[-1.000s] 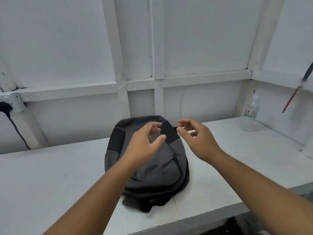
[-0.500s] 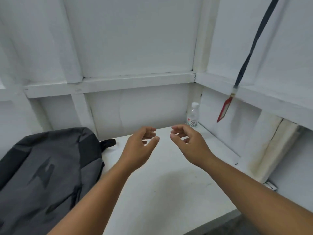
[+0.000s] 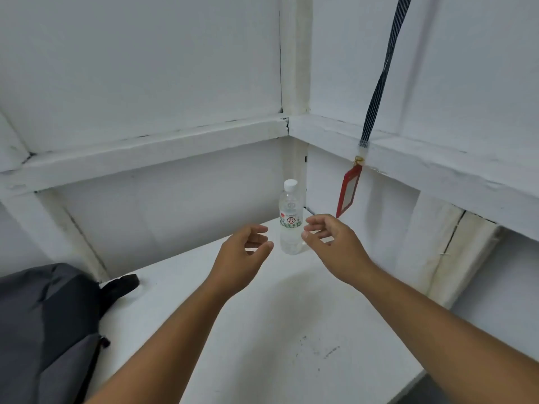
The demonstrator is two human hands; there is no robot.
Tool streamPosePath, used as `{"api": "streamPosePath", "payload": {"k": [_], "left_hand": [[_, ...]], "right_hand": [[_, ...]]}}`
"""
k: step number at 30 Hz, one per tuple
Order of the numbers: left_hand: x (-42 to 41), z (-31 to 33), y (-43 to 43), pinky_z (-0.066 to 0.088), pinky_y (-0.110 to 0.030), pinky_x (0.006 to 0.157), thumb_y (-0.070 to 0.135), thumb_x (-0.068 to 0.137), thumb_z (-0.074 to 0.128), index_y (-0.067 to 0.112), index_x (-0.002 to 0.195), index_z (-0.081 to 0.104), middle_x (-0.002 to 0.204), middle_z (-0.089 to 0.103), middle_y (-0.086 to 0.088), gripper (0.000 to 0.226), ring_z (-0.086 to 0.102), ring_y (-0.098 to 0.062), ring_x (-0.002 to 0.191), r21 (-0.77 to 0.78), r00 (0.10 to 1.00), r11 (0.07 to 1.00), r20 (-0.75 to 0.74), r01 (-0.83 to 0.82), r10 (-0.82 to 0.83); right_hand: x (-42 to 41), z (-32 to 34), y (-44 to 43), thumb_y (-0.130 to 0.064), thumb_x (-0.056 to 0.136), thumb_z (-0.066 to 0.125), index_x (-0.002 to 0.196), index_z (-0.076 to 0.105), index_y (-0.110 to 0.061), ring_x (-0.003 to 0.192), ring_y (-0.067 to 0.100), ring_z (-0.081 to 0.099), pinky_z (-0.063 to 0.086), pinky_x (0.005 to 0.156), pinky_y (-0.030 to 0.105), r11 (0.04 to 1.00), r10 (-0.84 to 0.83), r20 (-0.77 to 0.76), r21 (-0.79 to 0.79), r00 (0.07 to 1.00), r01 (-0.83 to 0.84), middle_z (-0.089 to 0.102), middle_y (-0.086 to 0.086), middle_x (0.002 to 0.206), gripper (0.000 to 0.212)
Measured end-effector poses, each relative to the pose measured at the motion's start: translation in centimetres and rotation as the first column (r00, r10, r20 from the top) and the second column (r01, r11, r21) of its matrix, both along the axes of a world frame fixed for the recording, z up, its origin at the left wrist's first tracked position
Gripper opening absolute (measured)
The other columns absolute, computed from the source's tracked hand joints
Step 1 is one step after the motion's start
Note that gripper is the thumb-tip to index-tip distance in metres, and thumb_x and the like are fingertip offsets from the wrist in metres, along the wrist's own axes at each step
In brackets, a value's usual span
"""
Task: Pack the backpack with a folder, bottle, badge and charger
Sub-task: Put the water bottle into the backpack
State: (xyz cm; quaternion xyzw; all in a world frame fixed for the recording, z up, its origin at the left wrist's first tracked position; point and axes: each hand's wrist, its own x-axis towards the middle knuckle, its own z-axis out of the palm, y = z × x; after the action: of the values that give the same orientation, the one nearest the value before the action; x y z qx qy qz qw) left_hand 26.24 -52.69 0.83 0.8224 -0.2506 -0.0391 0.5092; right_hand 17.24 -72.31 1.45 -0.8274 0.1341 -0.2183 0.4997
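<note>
Neither of your hands has a grip on anything: the left hand (image 3: 242,255) and the right hand (image 3: 335,243) are both open, fingers loosely curled, held above the counter (image 3: 291,330) with nothing in them. The bottle (image 3: 290,218) stands upright just beyond the gap between them, nearer your right fingertips (image 3: 313,225) but not touched by either hand.

Take the bottle as your landmark. It sits in the back corner of the counter, close to the wall. Up and to its right the red badge (image 3: 348,191) hangs from a dark strap (image 3: 382,74) against the side wall, clear of the counter. Far to its left and nearer you lies the grey backpack (image 3: 43,330), looking flat and closed, with its black handle loop (image 3: 121,284) pointing toward the bottle. No folder or charger is in view.

The bottle looks like thin clear plastic with a white cap and a printed label, and seems to hold clear liquid, so expect some weight and walls that give under a hard squeeze. Wrapping one hand around the labelled middle should hold best; the bare plastic below could be slippery. It is narrow and tall, so a sideways brush may topple it. The backpack probably needs unzipping before anything goes in.
</note>
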Motion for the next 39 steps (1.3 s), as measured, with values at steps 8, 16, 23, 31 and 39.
{"api": "streamPosePath", "payload": {"k": [8, 16, 23, 31, 39], "left_hand": [[6.8, -4.0, -3.4, 0.057, -0.028, 0.087, 0.034, 0.088, 0.074, 0.029, 0.119, 0.063, 0.109, 0.070, 0.008, 0.034, 0.067, -0.004, 0.098, 0.095, 0.992, 0.994, -0.119, 0.056, -0.044], [10.5, -6.9, -8.0, 0.054, -0.036, 0.099, 0.036, 0.085, 0.078, 0.029, 0.139, 0.050, 0.127, 0.061, 0.011, 0.062, 0.062, -0.012, 0.115, 0.083, 0.971, 0.986, -0.203, 0.147, -0.128], [10.1, -7.2, -7.6, 0.054, -0.017, 0.082, 0.030, 0.090, 0.074, 0.023, 0.124, 0.064, 0.114, 0.071, 0.009, 0.036, 0.068, -0.003, 0.097, 0.001, 0.986, 0.996, -0.146, 0.084, -0.083], [7.0, -4.4, -4.5, 0.054, -0.014, 0.077, 0.034, 0.089, 0.074, 0.026, 0.121, 0.068, 0.108, 0.074, 0.013, 0.033, 0.069, -0.002, 0.092, -0.021, 0.993, 0.997, -0.098, 0.071, -0.073], [1.5, -1.5, 2.7, 0.053, -0.018, 0.070, 0.036, 0.085, 0.079, 0.030, 0.112, 0.074, 0.092, 0.077, 0.008, 0.029, 0.069, -0.006, 0.077, -0.068, 0.998, 0.997, -0.058, -0.039, 0.035]], "right_hand": [[6.9, -1.2, -1.9, -0.042, 0.088, 0.074, 0.145, 0.033, -0.028, 0.125, 0.011, 0.051, 0.048, 0.097, 0.031, 0.993, -0.119, -0.152, -0.026, 0.981, 0.116, 0.040, -0.008, 0.149, 0.072], [11.9, -2.2, -3.0, -0.037, 0.087, 0.076, 0.150, 0.033, -0.034, 0.136, 0.015, 0.047, 0.044, 0.109, 0.038, 0.999, -0.043, -0.175, 0.022, 0.984, 0.047, 0.048, -0.010, 0.148, 0.077], [11.4, -2.5, -2.9, -0.032, 0.087, 0.077, 0.141, 0.046, -0.034, 0.120, 0.007, 0.057, 0.050, 0.092, 0.024, 1.000, 0.006, -0.146, 0.018, 0.989, -0.003, 0.060, -0.015, 0.131, 0.063], [8.4, 0.3, -0.4, -0.036, 0.086, 0.077, 0.143, 0.046, -0.034, 0.119, 0.006, 0.057, 0.046, 0.091, 0.021, 0.999, 0.039, -0.093, -0.024, 0.995, -0.042, 0.060, -0.015, 0.133, 0.064], [4.6, 3.5, 4.5, -0.053, 0.078, 0.077, 0.133, 0.055, -0.036, 0.108, 0.002, 0.065, 0.056, 0.097, 0.039, 0.981, 0.189, -0.033, -0.044, 0.981, -0.190, 0.068, -0.017, 0.120, 0.062]]}}
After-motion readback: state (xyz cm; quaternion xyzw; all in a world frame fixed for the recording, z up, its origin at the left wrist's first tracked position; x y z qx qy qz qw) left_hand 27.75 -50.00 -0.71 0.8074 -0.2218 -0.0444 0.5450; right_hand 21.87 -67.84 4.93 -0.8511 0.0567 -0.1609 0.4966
